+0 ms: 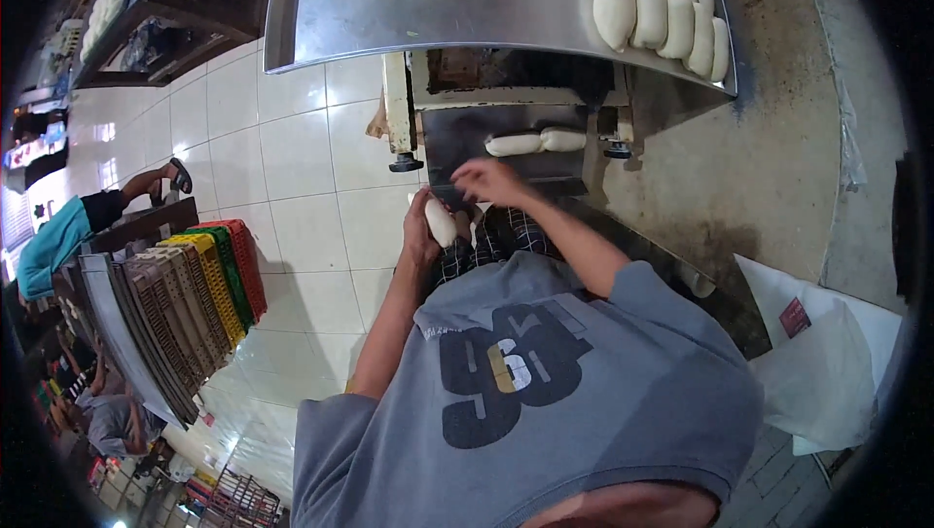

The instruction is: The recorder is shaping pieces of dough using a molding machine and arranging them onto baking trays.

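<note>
Holds a pale dough roll [441,224] in the left hand [418,232], with the right hand [490,181] loosely extended (slightly blurred) near two dough pieces [538,143] end to end on a dark panel [452,144], before a metal surface [418,24] bearing more rolls [662,20]; stacked crates [216,280] at left.
</note>
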